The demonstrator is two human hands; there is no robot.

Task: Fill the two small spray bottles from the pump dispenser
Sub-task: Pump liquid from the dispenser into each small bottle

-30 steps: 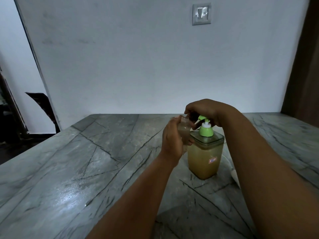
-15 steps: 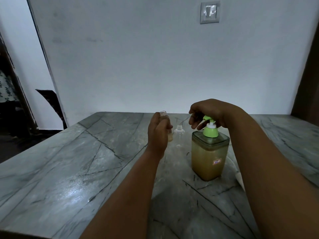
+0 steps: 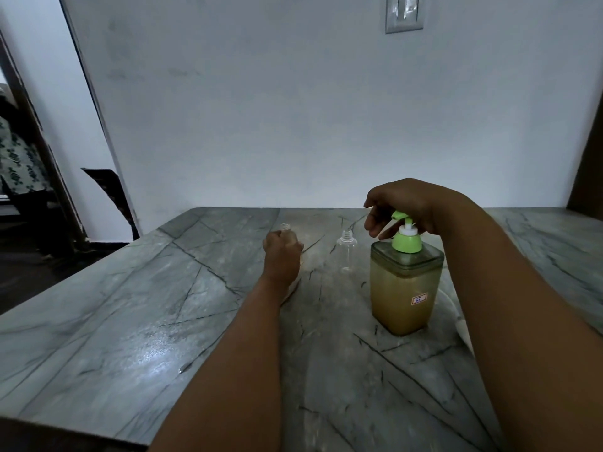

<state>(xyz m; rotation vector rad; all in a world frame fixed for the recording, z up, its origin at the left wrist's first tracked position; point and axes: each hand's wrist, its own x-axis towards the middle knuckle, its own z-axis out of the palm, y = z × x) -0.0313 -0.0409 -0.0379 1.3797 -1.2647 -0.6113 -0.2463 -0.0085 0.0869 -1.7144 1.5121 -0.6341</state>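
A square pump dispenser (image 3: 404, 288) with amber liquid and a green pump head (image 3: 405, 238) stands on the marble table (image 3: 130, 305) at centre right. My right hand (image 3: 404, 203) rests on the pump head, fingers curled over its nozzle. My left hand (image 3: 282, 252) grips a small clear spray bottle (image 3: 287, 230) without a cap, low over the table left of the dispenser; only its neck and shoulder show. A second small clear bottle (image 3: 346, 252), uncapped and seemingly empty, stands upright between my left hand and the dispenser.
A white wall with a switch plate (image 3: 404, 13) rises behind the table. A dark chair back (image 3: 107, 190) stands past the table's far left corner, next to a doorway. Something pale (image 3: 456, 318) lies partly hidden under my right forearm.
My left hand has carried the small bottle away from the pump nozzle, leftward and down toward the table. The second bottle has come into view. My right hand stays on the pump.
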